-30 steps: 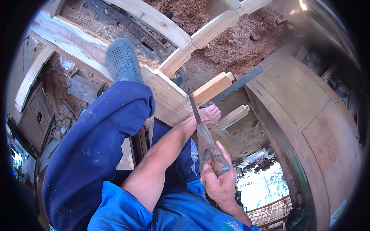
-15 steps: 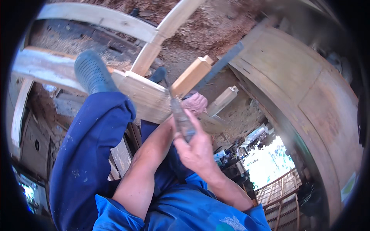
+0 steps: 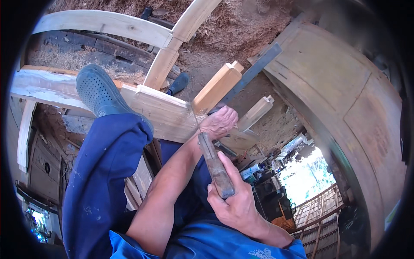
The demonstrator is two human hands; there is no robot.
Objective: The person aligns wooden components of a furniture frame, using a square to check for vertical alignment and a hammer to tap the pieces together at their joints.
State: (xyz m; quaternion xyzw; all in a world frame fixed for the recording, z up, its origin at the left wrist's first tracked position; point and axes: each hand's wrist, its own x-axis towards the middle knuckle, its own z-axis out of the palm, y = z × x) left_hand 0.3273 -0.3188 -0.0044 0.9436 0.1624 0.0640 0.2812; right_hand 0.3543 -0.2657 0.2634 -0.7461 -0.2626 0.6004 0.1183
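Note:
In my right hand (image 3: 236, 203) is a handsaw (image 3: 214, 165), its worn wooden handle gripped with the index finger stretched along it. Seen edge-on, the thin blade runs from the handle up to the pale wooden beam (image 3: 166, 111), with sawdust along the line where they meet. My left hand (image 3: 220, 121) crosses in front of me and closes over the beam just right of the blade; the undersides of its fingers are hidden. A squared wooden post (image 3: 217, 86) with a tenon end rises beside that hand. My foot in a grey-blue clog (image 3: 98, 90) presses on the beam's left part.
A curved wooden rail (image 3: 103, 22) and a crosspiece (image 3: 161, 67) join the frame at the far left. Behind the post lies a flat grey bar (image 3: 254, 69). A second tenoned piece (image 3: 256, 113) is to the right, near a large wooden panel (image 3: 327, 82). Shavings cover the ground.
My right hand has drawn the saw back toward me and slightly right, so its handle is farther from the beam. The left hand keeps its place on the wood. The whole view has shifted slightly.

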